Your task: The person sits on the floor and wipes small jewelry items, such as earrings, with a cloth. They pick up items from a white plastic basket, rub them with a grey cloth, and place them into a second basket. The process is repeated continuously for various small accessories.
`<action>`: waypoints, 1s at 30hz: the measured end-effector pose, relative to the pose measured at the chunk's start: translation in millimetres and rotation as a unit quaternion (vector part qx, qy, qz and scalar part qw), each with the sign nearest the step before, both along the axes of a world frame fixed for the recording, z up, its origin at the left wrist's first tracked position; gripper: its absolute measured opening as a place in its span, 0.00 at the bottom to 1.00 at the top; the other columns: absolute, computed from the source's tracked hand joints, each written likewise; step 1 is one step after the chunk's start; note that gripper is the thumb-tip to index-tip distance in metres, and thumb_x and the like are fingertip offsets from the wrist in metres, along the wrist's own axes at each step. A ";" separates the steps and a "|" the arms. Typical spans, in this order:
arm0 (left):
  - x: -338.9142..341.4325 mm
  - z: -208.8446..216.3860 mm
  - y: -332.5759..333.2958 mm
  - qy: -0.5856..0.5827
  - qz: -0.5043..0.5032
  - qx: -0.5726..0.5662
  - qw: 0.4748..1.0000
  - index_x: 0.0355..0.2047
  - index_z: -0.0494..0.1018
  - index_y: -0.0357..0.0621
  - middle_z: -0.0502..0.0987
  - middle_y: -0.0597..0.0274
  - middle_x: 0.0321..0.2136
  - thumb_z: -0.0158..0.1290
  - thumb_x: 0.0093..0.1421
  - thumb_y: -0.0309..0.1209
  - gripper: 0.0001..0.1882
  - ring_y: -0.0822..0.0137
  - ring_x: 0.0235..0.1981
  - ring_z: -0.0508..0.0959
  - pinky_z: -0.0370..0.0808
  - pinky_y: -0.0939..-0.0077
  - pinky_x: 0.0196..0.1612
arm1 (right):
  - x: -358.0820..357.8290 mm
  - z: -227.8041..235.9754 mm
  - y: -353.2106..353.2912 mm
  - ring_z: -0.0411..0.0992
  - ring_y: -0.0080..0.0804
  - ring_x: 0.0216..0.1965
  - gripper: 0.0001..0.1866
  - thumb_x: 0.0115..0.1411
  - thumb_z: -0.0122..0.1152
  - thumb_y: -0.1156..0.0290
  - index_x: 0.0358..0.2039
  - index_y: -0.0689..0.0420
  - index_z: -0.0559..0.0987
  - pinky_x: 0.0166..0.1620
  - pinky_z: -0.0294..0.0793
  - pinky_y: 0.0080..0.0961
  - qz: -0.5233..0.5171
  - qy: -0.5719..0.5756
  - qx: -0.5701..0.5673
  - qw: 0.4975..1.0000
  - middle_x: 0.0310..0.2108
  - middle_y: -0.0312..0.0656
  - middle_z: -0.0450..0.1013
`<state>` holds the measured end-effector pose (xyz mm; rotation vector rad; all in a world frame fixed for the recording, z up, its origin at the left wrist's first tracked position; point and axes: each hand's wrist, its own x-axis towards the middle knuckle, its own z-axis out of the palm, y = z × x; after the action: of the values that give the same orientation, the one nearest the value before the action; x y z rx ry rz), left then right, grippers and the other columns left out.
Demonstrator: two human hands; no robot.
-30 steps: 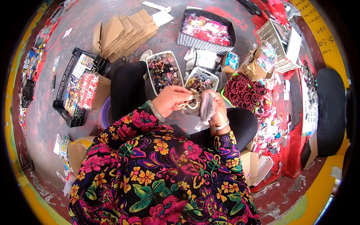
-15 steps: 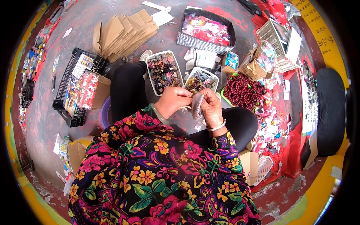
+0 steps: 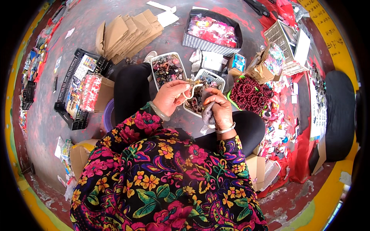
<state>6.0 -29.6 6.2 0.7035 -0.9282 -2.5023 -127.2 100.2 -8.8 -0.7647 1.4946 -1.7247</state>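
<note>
My left hand (image 3: 170,98) pinches a looped cream-coloured band (image 3: 192,92), with a small golden-brown piece at its top. My right hand (image 3: 221,111) is closed round a soft grey cloth (image 3: 208,115), which hangs below the fingers. Just beyond my hands lies a small white basket (image 3: 222,78) of mixed hair ties and trinkets, partly hidden by my fingers. To its left stands a larger white basket (image 3: 154,74) filled with similar dark and coloured pieces. Both hands hover over the near side of the small basket, a little apart.
Dark red beads (image 3: 250,94) fill a green tray at the right. Beyond are a checked fabric box (image 3: 210,45), an open carton (image 3: 257,72) and a white crate (image 3: 279,36). At the left, flattened cardboard (image 3: 125,34) lies behind a black crate (image 3: 69,104). My bent legs flank the baskets.
My hands have parted, the left moving left and slightly up with the cream band. My right hand has tilted down with the grey cloth, which now hangs lower.
</note>
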 end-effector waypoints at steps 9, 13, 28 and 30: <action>0.6 -3.7 1.7 -0.027 -0.039 -0.038 0.998 0.30 0.71 0.37 0.74 0.58 0.23 0.49 0.52 0.23 0.05 0.80 0.12 0.63 0.57 0.90 0.17 | -4.4 10.8 2.7 0.64 0.20 0.30 0.14 0.52 0.52 0.67 0.36 0.61 0.71 0.36 0.63 0.14 0.076 -0.154 -0.003 0.985 0.26 0.35 0.68; -2.1 -0.2 7.7 -0.048 -0.084 -0.105 0.990 0.29 0.72 0.35 0.73 0.63 0.21 0.51 0.51 0.22 0.05 0.81 0.14 0.62 0.57 0.90 0.17 | -2.0 -8.8 -0.4 0.64 0.18 0.33 0.12 0.53 0.57 0.70 0.37 0.61 0.73 0.39 0.63 0.14 0.066 -0.153 -0.004 0.986 0.32 0.33 0.69; 2.9 16.7 2.8 -0.014 -0.045 -0.390 0.920 0.32 0.71 0.34 0.73 0.65 0.28 0.49 0.52 0.18 0.06 0.79 0.31 0.72 0.69 0.85 0.34 | -3.6 10.6 8.3 0.68 0.24 0.35 0.07 0.48 0.58 0.82 0.30 0.62 0.77 0.41 0.65 0.18 0.011 -0.042 -0.093 0.995 0.32 0.40 0.72; 3.3 18.5 3.3 -0.013 -0.046 -0.380 0.924 0.32 0.71 0.34 0.73 0.65 0.29 0.49 0.52 0.18 0.06 0.79 0.32 0.72 0.69 0.85 0.34 | -4.7 8.1 9.3 0.68 0.24 0.34 0.06 0.49 0.57 0.81 0.29 0.62 0.77 0.40 0.65 0.18 0.009 -0.047 -0.089 0.995 0.31 0.39 0.71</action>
<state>9.3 -26.3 24.6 0.4279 -1.8142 -1.9372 -131.9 109.6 -0.7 -0.7739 1.2807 -1.8711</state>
